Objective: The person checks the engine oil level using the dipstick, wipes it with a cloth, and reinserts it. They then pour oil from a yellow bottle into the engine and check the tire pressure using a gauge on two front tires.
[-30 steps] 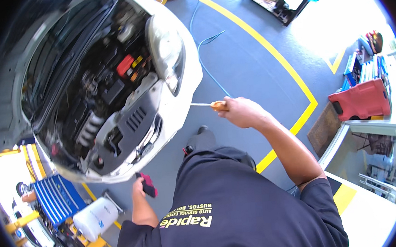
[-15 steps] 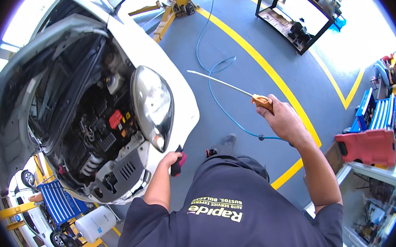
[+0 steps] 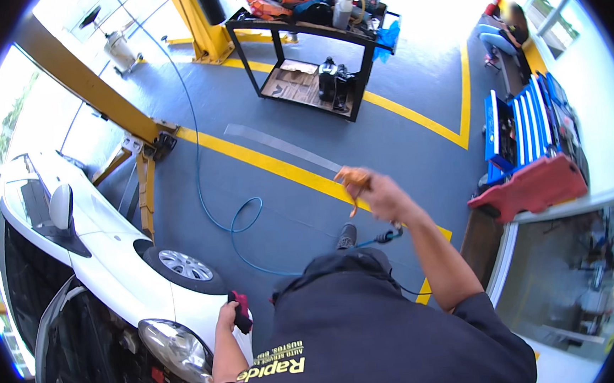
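My right hand is closed round the orange handle of an air blow gun. Its long thin nozzle points away to the upper left, over the yellow floor line, and is smeared by motion. A blue air hose loops over the floor to a dark coupling beside my right wrist; its join to the gun is hidden. In my left hand is a bunched black and dark red cloth, close beside the front corner of a white car. The car's headlight is left of that hand.
The car's bonnet is up at lower left. Beyond it stands a yellow lift post. A black-framed cart carries bottles and bags. At right are a blue tool chest, a red panel and a seated person.
My view has swung right, away from the engine bay, bringing the cart and seated person further in. My right hand still grips the blow gun, now blurred; my left still holds the cloth.
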Demonstrator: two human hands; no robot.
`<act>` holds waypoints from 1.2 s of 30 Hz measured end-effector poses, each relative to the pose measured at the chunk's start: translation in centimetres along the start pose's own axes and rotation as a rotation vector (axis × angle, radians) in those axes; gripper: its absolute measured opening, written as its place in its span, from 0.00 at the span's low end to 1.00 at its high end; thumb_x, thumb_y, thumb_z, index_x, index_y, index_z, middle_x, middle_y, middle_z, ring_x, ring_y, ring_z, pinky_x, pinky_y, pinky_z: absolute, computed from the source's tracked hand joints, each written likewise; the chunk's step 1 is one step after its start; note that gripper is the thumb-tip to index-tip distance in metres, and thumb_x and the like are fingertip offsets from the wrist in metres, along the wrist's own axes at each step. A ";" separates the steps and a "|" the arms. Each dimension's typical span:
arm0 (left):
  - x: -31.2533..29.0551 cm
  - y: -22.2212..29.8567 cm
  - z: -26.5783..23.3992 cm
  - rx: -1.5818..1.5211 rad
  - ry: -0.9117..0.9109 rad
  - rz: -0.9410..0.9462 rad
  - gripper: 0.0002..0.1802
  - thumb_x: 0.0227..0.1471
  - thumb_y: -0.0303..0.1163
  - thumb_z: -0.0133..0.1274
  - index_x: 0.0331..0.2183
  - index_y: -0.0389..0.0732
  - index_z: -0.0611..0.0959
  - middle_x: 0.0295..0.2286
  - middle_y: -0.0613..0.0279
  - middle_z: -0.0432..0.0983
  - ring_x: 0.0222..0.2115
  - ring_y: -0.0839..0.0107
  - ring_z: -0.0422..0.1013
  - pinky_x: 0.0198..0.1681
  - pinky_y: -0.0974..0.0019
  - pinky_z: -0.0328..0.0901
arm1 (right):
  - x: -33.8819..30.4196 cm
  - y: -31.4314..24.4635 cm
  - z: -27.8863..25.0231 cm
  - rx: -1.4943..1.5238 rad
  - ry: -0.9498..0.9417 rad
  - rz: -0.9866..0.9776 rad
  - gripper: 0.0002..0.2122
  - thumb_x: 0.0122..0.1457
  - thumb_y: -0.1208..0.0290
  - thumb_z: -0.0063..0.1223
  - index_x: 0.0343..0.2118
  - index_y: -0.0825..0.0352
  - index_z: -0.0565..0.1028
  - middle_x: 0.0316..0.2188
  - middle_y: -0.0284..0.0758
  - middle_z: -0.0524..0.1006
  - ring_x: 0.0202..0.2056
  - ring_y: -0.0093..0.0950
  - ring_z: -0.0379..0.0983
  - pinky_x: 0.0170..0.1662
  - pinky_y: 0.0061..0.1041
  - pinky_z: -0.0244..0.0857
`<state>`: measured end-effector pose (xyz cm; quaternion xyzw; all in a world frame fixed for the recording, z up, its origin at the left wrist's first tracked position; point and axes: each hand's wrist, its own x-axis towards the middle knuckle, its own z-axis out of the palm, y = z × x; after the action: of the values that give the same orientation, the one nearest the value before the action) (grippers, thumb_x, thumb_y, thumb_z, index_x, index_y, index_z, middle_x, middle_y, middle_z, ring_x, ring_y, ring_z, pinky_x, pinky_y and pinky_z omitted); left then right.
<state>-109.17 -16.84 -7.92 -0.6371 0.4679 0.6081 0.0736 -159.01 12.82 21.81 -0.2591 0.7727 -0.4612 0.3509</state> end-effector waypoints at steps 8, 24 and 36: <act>-3.4 7.3 9.3 0.110 -0.079 -0.328 0.20 0.56 0.37 0.57 0.46 0.34 0.82 0.37 0.52 0.82 0.36 0.58 0.79 0.41 0.54 0.72 | 22.3 -14.3 -10.5 0.751 0.191 -0.521 0.23 0.69 0.48 0.53 0.48 0.67 0.71 0.33 0.35 0.77 0.14 0.18 0.62 0.18 0.20 0.59; 22.0 39.9 3.2 -0.061 0.124 0.031 0.24 0.54 0.33 0.59 0.50 0.32 0.80 0.41 0.50 0.81 0.40 0.58 0.78 0.46 0.54 0.71 | 72.6 -47.1 -11.7 0.263 0.777 -1.328 0.21 0.69 0.48 0.53 0.44 0.65 0.77 0.30 0.29 0.78 0.26 0.16 0.72 0.31 0.21 0.66; 39.5 70.4 -4.8 -0.337 0.365 0.011 0.20 0.54 0.37 0.56 0.45 0.35 0.84 0.36 0.54 0.83 0.38 0.61 0.78 0.45 0.58 0.69 | 107.7 -58.4 -5.6 0.075 0.145 -0.796 0.18 0.68 0.55 0.57 0.51 0.63 0.78 0.27 0.32 0.83 0.14 0.10 0.61 0.14 0.13 0.51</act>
<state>-161.10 -78.86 -6.56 -0.7370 0.3689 0.5527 -0.1231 -225.62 -87.93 43.25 -0.4920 0.6173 -0.6059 0.0986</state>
